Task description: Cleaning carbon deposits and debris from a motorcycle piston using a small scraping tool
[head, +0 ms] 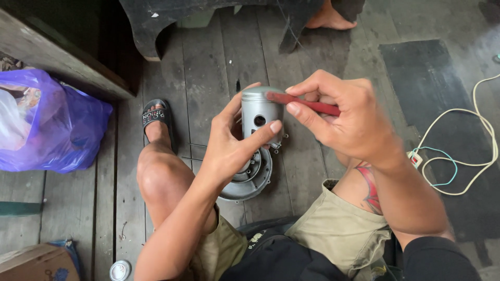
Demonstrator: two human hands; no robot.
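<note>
The plank floor (208, 62) fills the frame, grey and worn, with a dark mat (442, 130) laid over it at the right. At the left edge sits a purple bag (57, 130), bulging, under a dark wooden beam (57, 57). Your bare knees come up from the bottom centre, in khaki shorts (338, 229), and your foot in a black sandal (156, 117) rests left of centre. A pale cable (469, 156) loops across the mat at the right, ending in a small white plug just beside your right wrist. On the floor between your knees lies a round grey cover (250, 179), partly hidden by your left hand.

Your left hand (229, 151) is closed around the piston (259, 114), a grey metal cylinder held upright at the centre of the frame, thumb on its right face and fingers behind it. Your right hand (349, 119) is closed on a thin red strip (304, 103), pinched between thumb and fingers, with its left end touching the piston's top rim. A small round tin (120, 270) lies at the bottom left.
</note>
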